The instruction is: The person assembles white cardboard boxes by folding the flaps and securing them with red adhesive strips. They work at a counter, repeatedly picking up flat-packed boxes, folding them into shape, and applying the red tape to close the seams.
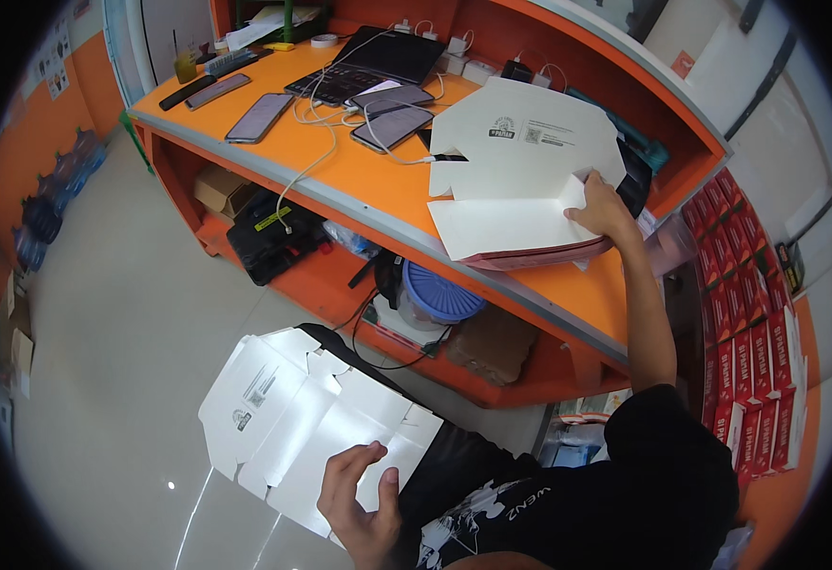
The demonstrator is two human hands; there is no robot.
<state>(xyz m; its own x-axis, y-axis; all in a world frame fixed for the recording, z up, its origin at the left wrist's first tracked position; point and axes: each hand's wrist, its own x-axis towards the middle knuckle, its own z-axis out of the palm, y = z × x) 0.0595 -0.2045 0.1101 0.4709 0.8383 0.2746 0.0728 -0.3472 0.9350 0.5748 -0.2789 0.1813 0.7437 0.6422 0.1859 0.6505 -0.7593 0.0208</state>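
An unfolded white cardboard box (325, 432) lies across my lap, printed side flaps facing away to the left, its glossy inside up. Over its near part hovers my left hand (363, 499), fingers curved and apart from the thumb, holding nothing. On the table at the right, my right hand (601, 209) pinches the corner fold of another white cardboard box (520, 171), whose near side panel is bent up. Red edges of further flat boxes (530, 256) show beneath it. Part of the right hand's fingers is hidden behind the fold.
The orange table (302, 171) carries several phones (259, 117), a laptop (340, 81), white charging cables and plugs. Below it are a blue-lidded tub (444, 290), a black case (273, 242) and cartons. Red boxes (753, 351) are stacked at the right; water bottles (64, 180) stand far left.
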